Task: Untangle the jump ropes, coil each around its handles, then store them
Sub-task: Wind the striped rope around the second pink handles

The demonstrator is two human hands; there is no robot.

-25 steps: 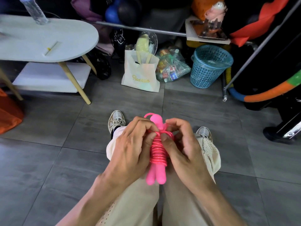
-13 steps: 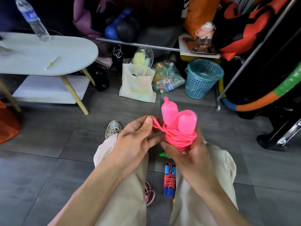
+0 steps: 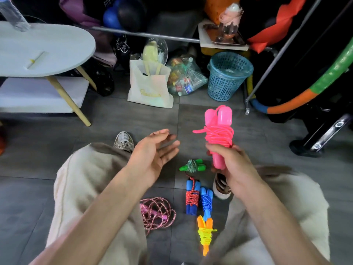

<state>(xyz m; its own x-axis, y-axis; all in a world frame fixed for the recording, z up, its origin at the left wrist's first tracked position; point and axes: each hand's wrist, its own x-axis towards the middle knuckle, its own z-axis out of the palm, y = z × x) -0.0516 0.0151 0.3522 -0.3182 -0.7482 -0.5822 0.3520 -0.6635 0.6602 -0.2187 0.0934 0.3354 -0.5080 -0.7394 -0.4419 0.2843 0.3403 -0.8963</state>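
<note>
Here right hand point(image 3: 234, 161) grips pink rope point(image 3: 219, 134), handle bottoms hidden; left hand point(image 3: 152, 155) spread, empty.

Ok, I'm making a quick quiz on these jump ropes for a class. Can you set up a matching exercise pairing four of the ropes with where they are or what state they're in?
Things:
1. bright pink plastic jump rope
2. green-handled jump rope
3. pink-and-white twisted cord jump rope
4. orange-handled jump rope with yellow cord

States:
A. loose and uncoiled on the floor
B. coiled, held up in the right hand
C. coiled, on the floor nearest the person
D. coiled, on the floor just left of the right hand

Pairs: 1-B, 2-D, 3-A, 4-C
</note>
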